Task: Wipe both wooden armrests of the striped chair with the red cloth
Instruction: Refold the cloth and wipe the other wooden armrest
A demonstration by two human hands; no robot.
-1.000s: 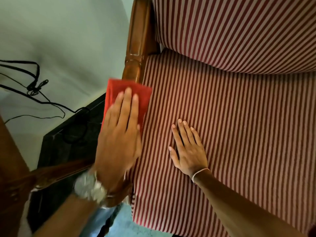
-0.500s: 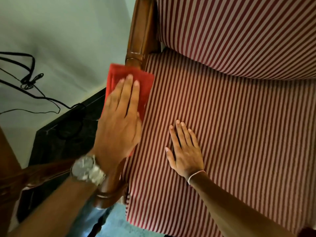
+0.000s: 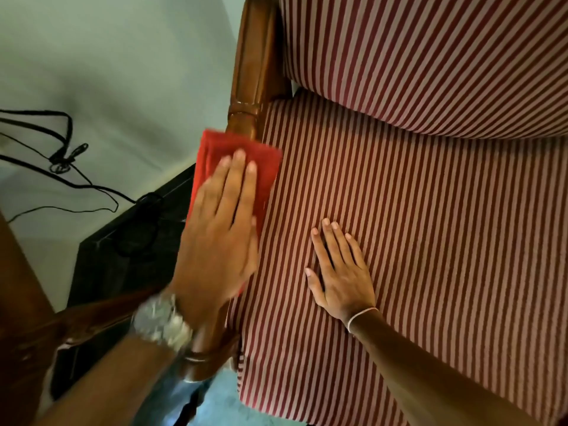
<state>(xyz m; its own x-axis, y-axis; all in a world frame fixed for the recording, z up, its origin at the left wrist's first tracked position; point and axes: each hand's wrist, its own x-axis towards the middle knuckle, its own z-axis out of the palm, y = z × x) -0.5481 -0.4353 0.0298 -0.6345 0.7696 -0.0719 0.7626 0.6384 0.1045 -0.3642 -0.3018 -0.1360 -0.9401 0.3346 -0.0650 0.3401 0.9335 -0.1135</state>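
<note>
Wiping is under way on one armrest only, by my reading. From the seat cushion (image 3: 399,241), the wooden armrest (image 3: 252,66) runs along the nine o'clock edge, from the twelve o'clock end beside the backrest cushion (image 3: 430,56) down to the rounded front knob near seven o'clock. The left hand (image 3: 221,235) lies flat on the red cloth (image 3: 264,161), fingers straight and close together, palm pressing the cloth onto the rail about midway along its length; it grips nothing, it only pushes down. A wristwatch (image 3: 159,324) sits on that wrist, blurred. The right hand (image 3: 341,272) rests open and spread on the striped seat, at three o'clock from the left hand and apart from it, holding nothing, seemingly bracing the body.

Bare wood shows toward twelve o'clock of the cloth, up to the backrest, and a short stretch shows near the front knob. Whether either stretch is already clean cannot be told. The second armrest is out of view, so I judge at least half the task remains.

Folded to a flat pad, the cloth is bright red, wider than the rail, and overhangs it on both sides, its three o'clock edge over the seat fabric. The rail is glossy, reddish-brown, with turned rings. Black cables (image 3: 61,155) trail across the pale floor toward nine o'clock.
</note>
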